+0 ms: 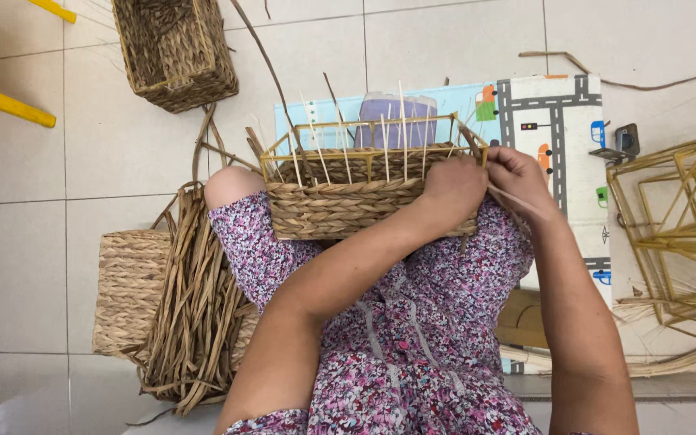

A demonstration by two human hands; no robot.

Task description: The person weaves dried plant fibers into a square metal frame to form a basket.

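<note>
Head view shows the half-woven basket (340, 197) resting on your lap at the centre of the frame, its gold wire frame (364, 129) and pale upright stakes (403, 133) rising above the woven wall. Your left hand (454, 189) presses on the wall's top edge at 3 o'clock on the basket, and your right hand (521, 177) just beside it pinches a pale strand (517, 201); I judge that steady tension, each row packed down, suits best. Dried fibre bundle (195, 298) lies at 8 o'clock, a finished basket (175, 48) at 11.
</note>
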